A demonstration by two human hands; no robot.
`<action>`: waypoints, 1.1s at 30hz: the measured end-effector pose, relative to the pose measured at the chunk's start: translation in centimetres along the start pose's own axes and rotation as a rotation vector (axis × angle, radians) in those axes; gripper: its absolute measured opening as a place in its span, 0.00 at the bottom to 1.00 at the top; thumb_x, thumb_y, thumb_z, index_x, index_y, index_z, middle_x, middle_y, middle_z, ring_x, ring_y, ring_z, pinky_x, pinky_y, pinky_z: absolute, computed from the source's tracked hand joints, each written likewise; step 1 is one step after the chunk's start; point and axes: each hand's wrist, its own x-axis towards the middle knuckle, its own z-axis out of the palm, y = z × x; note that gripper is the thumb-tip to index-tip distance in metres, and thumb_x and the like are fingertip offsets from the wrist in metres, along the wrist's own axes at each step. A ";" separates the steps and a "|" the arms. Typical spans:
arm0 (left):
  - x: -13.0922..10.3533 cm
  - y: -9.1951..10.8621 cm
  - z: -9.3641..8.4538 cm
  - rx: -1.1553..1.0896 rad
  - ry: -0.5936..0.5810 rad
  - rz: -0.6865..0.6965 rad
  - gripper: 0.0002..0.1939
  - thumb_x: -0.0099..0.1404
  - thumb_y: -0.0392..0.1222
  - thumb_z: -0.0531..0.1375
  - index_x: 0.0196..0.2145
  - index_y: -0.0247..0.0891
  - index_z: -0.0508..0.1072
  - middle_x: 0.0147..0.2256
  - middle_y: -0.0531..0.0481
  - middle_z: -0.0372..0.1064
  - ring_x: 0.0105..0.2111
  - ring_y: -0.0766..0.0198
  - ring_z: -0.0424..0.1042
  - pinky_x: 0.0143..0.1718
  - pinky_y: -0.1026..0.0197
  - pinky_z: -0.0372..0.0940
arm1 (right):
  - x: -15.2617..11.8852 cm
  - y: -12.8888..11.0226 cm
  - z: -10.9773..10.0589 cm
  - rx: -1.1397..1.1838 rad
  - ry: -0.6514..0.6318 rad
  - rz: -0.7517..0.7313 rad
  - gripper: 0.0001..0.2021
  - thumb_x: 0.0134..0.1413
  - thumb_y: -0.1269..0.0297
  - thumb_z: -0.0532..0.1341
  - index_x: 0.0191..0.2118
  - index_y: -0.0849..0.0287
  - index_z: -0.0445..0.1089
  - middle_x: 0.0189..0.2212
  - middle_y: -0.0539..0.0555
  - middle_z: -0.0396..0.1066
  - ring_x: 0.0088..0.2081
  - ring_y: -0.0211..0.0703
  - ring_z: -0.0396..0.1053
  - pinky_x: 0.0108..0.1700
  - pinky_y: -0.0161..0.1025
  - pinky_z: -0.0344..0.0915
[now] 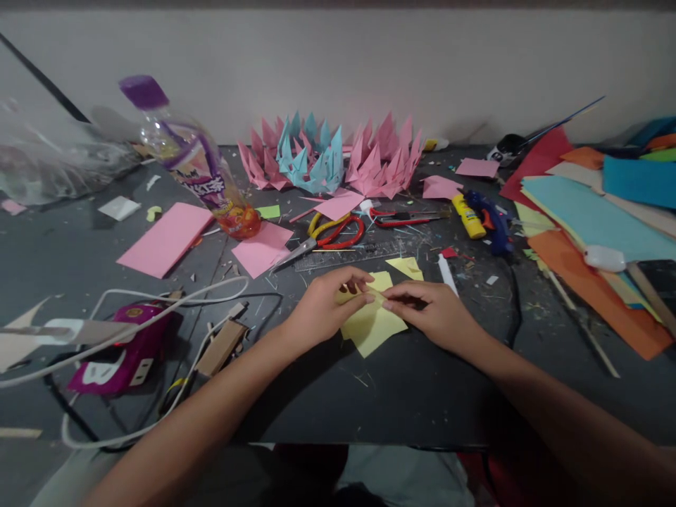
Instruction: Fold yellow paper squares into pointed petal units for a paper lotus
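The left hand [335, 303] comes in from the lower left of the frame and the right hand [430, 310] from the lower right, meeting just below centre with wrists low and fingers curled inward. Each pinches an end of a small folded yellow paper [376, 293] between thumb and fingertips. That piece is narrow, creased and slightly slanted, partly covered by the fingers; it sits above loosely stacked flat yellow sheets [374, 334] whose corners point different ways. At upper left, a clear bottle [196, 165] with a purple cap [144, 92] and printed label leans in view; its contents are hard to tell. Farther left lies a translucent plastic bag [58, 169], its contents unclear.
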 end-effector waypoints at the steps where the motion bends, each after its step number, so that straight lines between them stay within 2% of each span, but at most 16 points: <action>1: 0.1 -0.1 0.1 -0.022 0.021 -0.018 0.11 0.58 0.38 0.60 0.41 0.35 0.69 0.34 0.50 0.70 0.32 0.67 0.68 0.34 0.64 0.62 | 0.1 0.1 -0.1 0.045 0.029 0.026 0.09 0.51 0.60 0.58 0.32 0.57 0.73 0.27 0.51 0.73 0.26 0.38 0.68 0.28 0.35 0.64; 3: 0.2 -0.5 0.1 -0.080 0.044 -0.066 0.15 0.57 0.38 0.61 0.43 0.35 0.68 0.36 0.49 0.70 0.32 0.66 0.68 0.33 0.64 0.63 | 0.4 0.3 -0.3 0.126 0.104 0.076 0.08 0.48 0.59 0.60 0.30 0.58 0.72 0.27 0.52 0.73 0.27 0.39 0.69 0.29 0.36 0.65; 5: 0.5 -1.0 0.0 -0.147 0.032 -0.100 0.14 0.57 0.38 0.61 0.42 0.34 0.69 0.35 0.49 0.71 0.31 0.67 0.68 0.32 0.65 0.62 | 0.7 0.7 -0.5 0.164 0.155 0.107 0.09 0.45 0.58 0.61 0.30 0.58 0.71 0.26 0.52 0.73 0.27 0.40 0.69 0.30 0.37 0.66; 9: 0.8 -2.0 -0.3 -0.106 0.035 -0.063 0.08 0.58 0.38 0.60 0.36 0.34 0.72 0.30 0.51 0.71 0.25 0.70 0.65 0.27 0.67 0.60 | 1.2 1.5 -0.6 0.165 0.124 0.100 0.09 0.45 0.58 0.62 0.29 0.59 0.69 0.27 0.52 0.73 0.29 0.41 0.70 0.32 0.38 0.68; 11: 1.0 -2.4 -0.4 -0.004 0.058 0.006 0.06 0.59 0.39 0.60 0.35 0.34 0.73 0.28 0.51 0.71 0.24 0.70 0.64 0.26 0.67 0.59 | 1.4 1.8 -0.4 0.121 0.107 0.056 0.08 0.46 0.60 0.62 0.30 0.58 0.68 0.28 0.53 0.73 0.29 0.41 0.70 0.31 0.38 0.68; 14: 1.2 -2.9 -0.6 0.177 0.058 0.191 0.05 0.61 0.36 0.58 0.35 0.35 0.73 0.31 0.50 0.72 0.29 0.68 0.67 0.31 0.65 0.62 | 1.6 2.1 -0.2 -0.075 0.097 -0.093 0.04 0.50 0.65 0.59 0.32 0.58 0.69 0.30 0.53 0.73 0.30 0.41 0.70 0.31 0.37 0.68; 17: 1.2 -3.2 -0.8 0.361 -0.026 0.377 0.08 0.62 0.32 0.55 0.36 0.35 0.73 0.34 0.47 0.72 0.35 0.64 0.69 0.38 0.62 0.64 | 1.5 2.1 -0.4 -0.273 0.068 -0.264 0.08 0.53 0.72 0.55 0.34 0.57 0.70 0.34 0.54 0.73 0.35 0.42 0.71 0.36 0.39 0.68; 20: 0.9 -2.8 -1.0 0.493 -0.148 0.446 0.13 0.59 0.27 0.52 0.38 0.36 0.73 0.38 0.47 0.72 0.38 0.62 0.69 0.40 0.60 0.65 | 1.3 2.3 -0.7 -0.403 0.019 -0.367 0.13 0.54 0.76 0.51 0.39 0.57 0.70 0.38 0.54 0.73 0.41 0.44 0.70 0.42 0.41 0.68; 23: 0.4 -2.2 -1.3 0.554 -0.229 0.421 0.16 0.57 0.27 0.53 0.40 0.38 0.72 0.42 0.47 0.71 0.41 0.61 0.69 0.42 0.59 0.65 | 1.1 2.7 -0.9 -0.482 -0.049 -0.404 0.14 0.56 0.75 0.50 0.41 0.56 0.71 0.42 0.55 0.72 0.43 0.45 0.70 0.43 0.42 0.68; 26: 0.2 -1.8 -1.3 0.456 -0.249 0.364 0.14 0.58 0.29 0.53 0.41 0.37 0.73 0.42 0.46 0.70 0.41 0.60 0.69 0.42 0.58 0.65 | 1.0 3.1 -1.1 -0.451 -0.070 -0.413 0.13 0.57 0.73 0.51 0.41 0.56 0.70 0.43 0.56 0.72 0.45 0.46 0.69 0.45 0.44 0.68; 28: 0.2 -1.7 -1.2 0.282 -0.191 0.276 0.12 0.60 0.32 0.53 0.39 0.36 0.73 0.39 0.46 0.71 0.37 0.63 0.70 0.39 0.60 0.65 | 1.1 3.1 -1.2 -0.369 -0.033 -0.371 0.13 0.56 0.73 0.51 0.42 0.57 0.70 0.42 0.56 0.72 0.45 0.45 0.70 0.46 0.45 0.68; 33: 0.8 -1.6 -0.7 -0.299 0.063 -0.114 0.09 0.58 0.40 0.58 0.36 0.34 0.71 0.28 0.50 0.70 0.26 0.68 0.67 0.28 0.65 0.63 | 1.1 2.7 -1.2 -0.033 0.066 -0.219 0.17 0.52 0.73 0.54 0.48 0.53 0.62 0.41 0.54 0.72 0.40 0.42 0.72 0.38 0.41 0.70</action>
